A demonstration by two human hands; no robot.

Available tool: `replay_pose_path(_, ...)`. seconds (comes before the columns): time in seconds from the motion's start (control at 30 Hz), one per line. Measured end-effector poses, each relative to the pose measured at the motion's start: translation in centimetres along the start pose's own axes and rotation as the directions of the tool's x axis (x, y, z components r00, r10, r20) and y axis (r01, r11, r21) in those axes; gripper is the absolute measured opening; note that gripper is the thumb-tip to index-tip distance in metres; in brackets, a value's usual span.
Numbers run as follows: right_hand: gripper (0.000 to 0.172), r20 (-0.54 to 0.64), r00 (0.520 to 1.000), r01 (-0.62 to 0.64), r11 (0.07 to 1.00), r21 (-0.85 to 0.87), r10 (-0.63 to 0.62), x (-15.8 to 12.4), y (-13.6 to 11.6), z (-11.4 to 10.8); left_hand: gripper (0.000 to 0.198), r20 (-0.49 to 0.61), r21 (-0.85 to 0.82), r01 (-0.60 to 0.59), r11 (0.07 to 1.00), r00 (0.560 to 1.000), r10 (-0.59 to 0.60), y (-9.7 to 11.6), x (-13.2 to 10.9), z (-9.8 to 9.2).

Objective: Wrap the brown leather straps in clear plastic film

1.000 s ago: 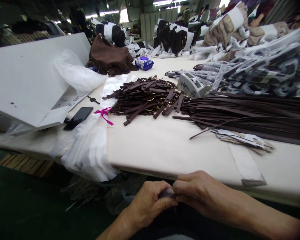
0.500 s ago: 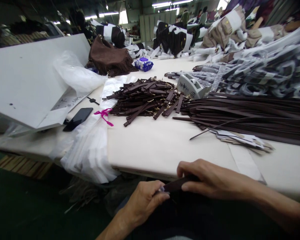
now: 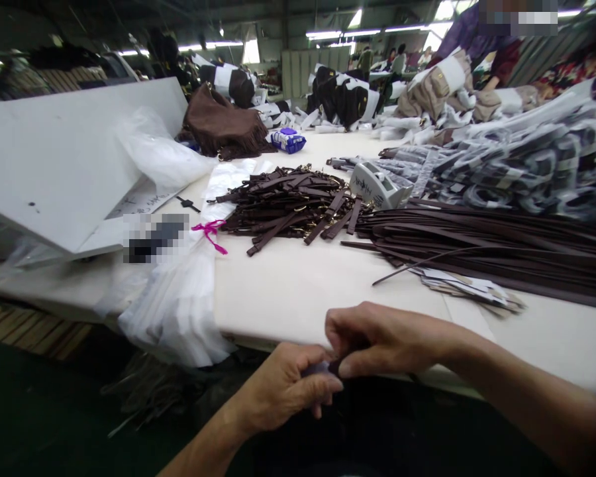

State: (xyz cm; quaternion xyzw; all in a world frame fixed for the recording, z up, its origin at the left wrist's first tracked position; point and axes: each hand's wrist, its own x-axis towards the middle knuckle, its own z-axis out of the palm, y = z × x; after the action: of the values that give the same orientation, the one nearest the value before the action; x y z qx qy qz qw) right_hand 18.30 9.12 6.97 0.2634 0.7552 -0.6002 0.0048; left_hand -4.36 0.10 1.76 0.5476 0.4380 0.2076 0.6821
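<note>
Head view: a broad pile of short brown straps (image 3: 288, 202) with gold-coloured clasps lies mid-table, and long dark straps (image 3: 501, 255) stretch from beside it toward the right edge. Between them and the plastic-wrapped bundles (image 3: 516, 169) sits a grey tape dispenser (image 3: 380, 187); flat cards (image 3: 469, 289) lie nearer the front edge. White plastic sheets (image 3: 173, 318) hang over that edge farther left, a pink ribbon (image 3: 211, 235) at their upper part. Behind are a fringed brown bag (image 3: 223, 122) and a blue packet (image 3: 288, 141).

At the front edge, the left hand (image 3: 288, 384) pinches with thumb and curled fingers; the right hand (image 3: 385, 339), also closed in a pinch, nearly meets it. A dark strap end (image 3: 334, 366) seems held between them, though fingers hide most of it.

The pale table (image 3: 278, 291) stands in a dim workroom; strip lights (image 3: 322, 34) run overhead, and a co-worker's purple sleeve (image 3: 469, 30) shows beyond the far right.
</note>
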Motion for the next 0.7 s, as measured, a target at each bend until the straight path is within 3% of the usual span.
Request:
replay_pose_path(0.07, 0.020, 0.075, 0.997, -0.023, 0.995, 0.098, 0.015, 0.3, -0.6, -0.2, 0.025, -0.037, -0.009, -0.012, 1.000, 0.999, 0.011, 0.4, -0.4, -0.4)
replay_pose_path(0.17, 0.022, -0.019, 0.999, -0.044, 0.989, 0.138, 0.047, 0.4, -1.0, -0.8, 0.027, -0.152, -0.037, 0.022, 0.999, 0.988, -0.028, 0.4, -1.3, -1.2)
replay_pose_path(0.23, 0.022, -0.020, 1.000, -0.016, 0.991, 0.131, 0.019, 0.9, -1.2, -0.9, 0.027, -0.113, -0.075, 0.044, 0.996, 0.992, -0.052, 0.4, -1.7, -1.5)
replay_pose_path(0.3, 0.024, 0.070, 0.997, 0.018, 0.988, 0.152, -0.029, 1.6, -1.6, -0.8, 0.028, -0.062, -0.099, 0.032, 0.995, 0.997, -0.038, 0.6, -2.0, -1.6)
replay_pose_path(0.37, 0.026, 0.116, 0.992, 0.018, 0.982, 0.188, -0.040, 2.3, -1.9, -0.7, 0.030, -0.103, -0.106, 0.003, 0.994, 0.995, -0.014, 0.7, -2.4, -1.8)
replay_pose_path(0.43, 0.025, 0.058, 0.998, 0.020, 0.982, 0.189, -0.032, 2.9, -2.3, -0.8, 0.032, -0.181, -0.100, -0.003, 0.995, 0.983, -0.015, 0.8, -2.7, -2.1)
replay_pose_path(0.5, 0.025, 0.027, 0.998, 0.049, 0.986, 0.162, -0.054, 3.5, -2.7, -0.9, 0.031, -0.171, -0.114, 0.006, 0.993, 0.985, -0.026, 0.9, -3.0, -2.4)
replay_pose_path(0.6, 0.027, 0.154, 0.985, 0.057, 0.983, 0.172, -0.084, 4.3, -3.2, -1.2, 0.031, -0.110, -0.150, -0.022, 0.988, 0.994, 0.005, 1.1, -3.3, -2.7)
replay_pose_path(0.7, 0.029, 0.116, 0.991, 0.055, 0.988, 0.147, -0.072, 4.8, -3.5, -1.7, 0.035, -0.213, -0.133, -0.054, 0.990, 0.977, 0.024, 1.5, -3.7, -3.1)
